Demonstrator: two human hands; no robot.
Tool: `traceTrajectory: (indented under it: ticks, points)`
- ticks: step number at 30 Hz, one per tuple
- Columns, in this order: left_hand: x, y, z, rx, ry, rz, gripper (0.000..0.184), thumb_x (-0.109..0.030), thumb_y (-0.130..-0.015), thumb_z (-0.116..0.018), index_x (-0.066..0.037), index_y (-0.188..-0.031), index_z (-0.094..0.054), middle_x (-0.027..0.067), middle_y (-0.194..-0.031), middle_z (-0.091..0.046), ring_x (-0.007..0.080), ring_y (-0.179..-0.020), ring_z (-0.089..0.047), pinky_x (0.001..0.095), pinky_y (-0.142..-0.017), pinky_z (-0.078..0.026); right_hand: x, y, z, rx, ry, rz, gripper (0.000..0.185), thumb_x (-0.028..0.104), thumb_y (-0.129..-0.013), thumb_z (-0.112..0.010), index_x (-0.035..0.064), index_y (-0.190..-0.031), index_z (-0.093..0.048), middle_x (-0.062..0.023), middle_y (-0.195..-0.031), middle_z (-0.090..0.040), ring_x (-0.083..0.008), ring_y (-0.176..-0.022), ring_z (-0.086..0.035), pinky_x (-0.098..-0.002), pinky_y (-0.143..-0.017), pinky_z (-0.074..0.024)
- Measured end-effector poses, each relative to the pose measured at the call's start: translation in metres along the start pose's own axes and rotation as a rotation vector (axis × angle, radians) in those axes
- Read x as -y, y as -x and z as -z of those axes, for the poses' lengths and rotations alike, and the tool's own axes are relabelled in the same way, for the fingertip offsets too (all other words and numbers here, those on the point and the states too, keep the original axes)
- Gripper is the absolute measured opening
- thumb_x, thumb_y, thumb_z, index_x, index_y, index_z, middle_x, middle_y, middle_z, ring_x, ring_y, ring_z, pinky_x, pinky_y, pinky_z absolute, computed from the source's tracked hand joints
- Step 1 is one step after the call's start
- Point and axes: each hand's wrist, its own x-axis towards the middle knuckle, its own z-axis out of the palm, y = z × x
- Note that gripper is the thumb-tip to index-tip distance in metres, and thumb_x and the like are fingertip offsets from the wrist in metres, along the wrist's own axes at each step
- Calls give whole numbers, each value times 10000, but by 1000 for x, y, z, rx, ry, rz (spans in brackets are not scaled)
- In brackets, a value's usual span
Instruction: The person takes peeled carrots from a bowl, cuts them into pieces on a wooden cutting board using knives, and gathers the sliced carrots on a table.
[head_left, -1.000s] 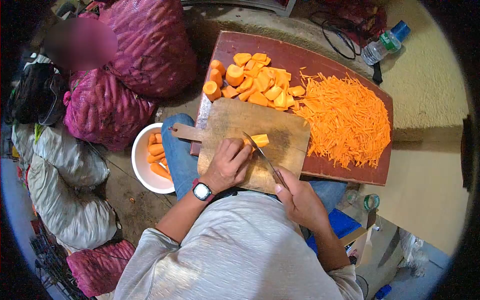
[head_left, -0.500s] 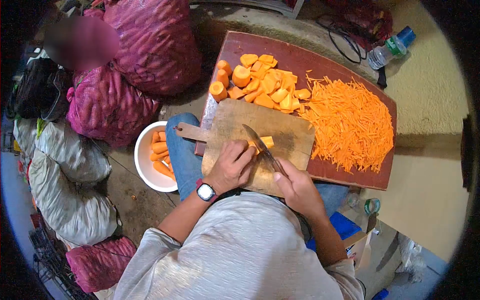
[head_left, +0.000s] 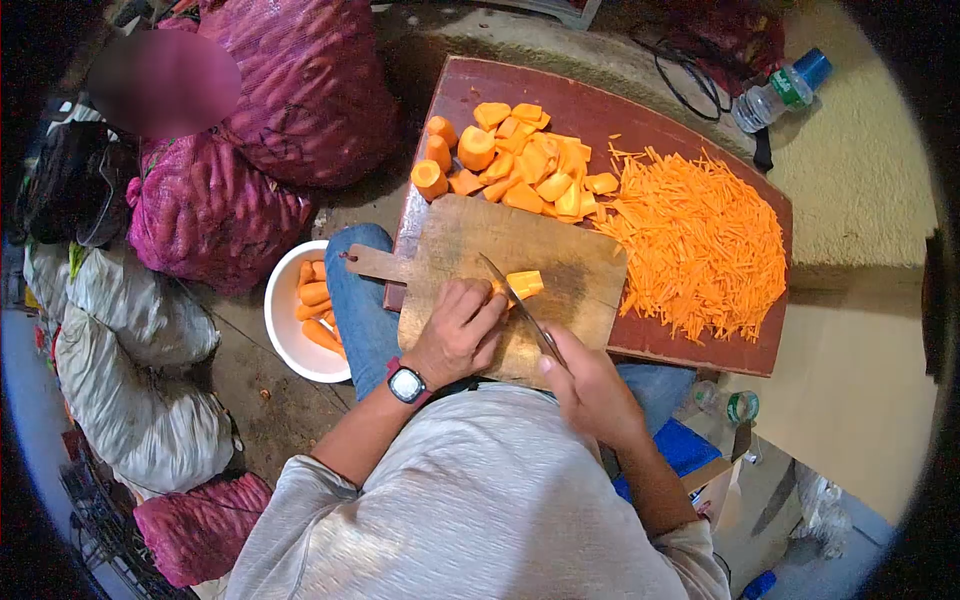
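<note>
My right hand (head_left: 590, 385) is wrapped round the handle of a knife (head_left: 522, 306), whose blade slants up to the left over the wooden cutting board (head_left: 450, 235). Beside the blade, my left hand (head_left: 460, 328) presses with bent fingers on a carrot piece, mostly hidden under the fingertips. Cut carrot slices (head_left: 526, 284) lie just right of the blade. Beyond the board are carrot chunks (head_left: 477, 148) and flat carrot slices (head_left: 540, 160). A large heap of carrot strips (head_left: 695, 240) lies to the right.
The board rests on a dark red table (head_left: 600, 110) over my legs. A white basin (head_left: 285, 345) with carrots stands at left. Behind it are pink mesh sacks (head_left: 215, 215) and white sacks (head_left: 140, 400). A plastic bottle (head_left: 765, 105) lies on the ledge at upper right.
The knife has shifted slightly over the carrot, its handle a little lower and its blade at a changed slant. My left hand stays at the same carrot piece.
</note>
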Motion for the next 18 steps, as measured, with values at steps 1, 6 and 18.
traceTrajectory:
  ticks: [1,6,18]
  points:
    - [0,0,-1,-1,3,-3,479,-33,-814,-805,30,-1260,-641,201,-1181,-611,389,-1044,-633,496,-916,-506,-4,-8,-4,-5,-40,-3,431,195,-1100,-565,-16,-1474,-526,-364,-1157,-702,-556,-1098,-694,-568,-923,-559]
    - [0,4,-3,-18,21,27,481,-4,-791,-805,44,-1248,-662,236,-1214,-610,446,-1082,-633,503,-936,-543,-7,-38,-7,11,-59,35,418,186,-1094,-568,-2,-1467,-535,-371,-1139,-697,-577,-1091,-674,-575,-912,-551]
    - [0,3,0,-19,28,16,475,8,-783,-799,17,-1237,-661,200,-1165,-593,406,-1047,-621,492,-917,-532,19,6,18,-3,-12,33,386,194,-1109,-552,-19,-1430,-567,-323,-1151,-724,-508,-1085,-727,-524,-915,-568]
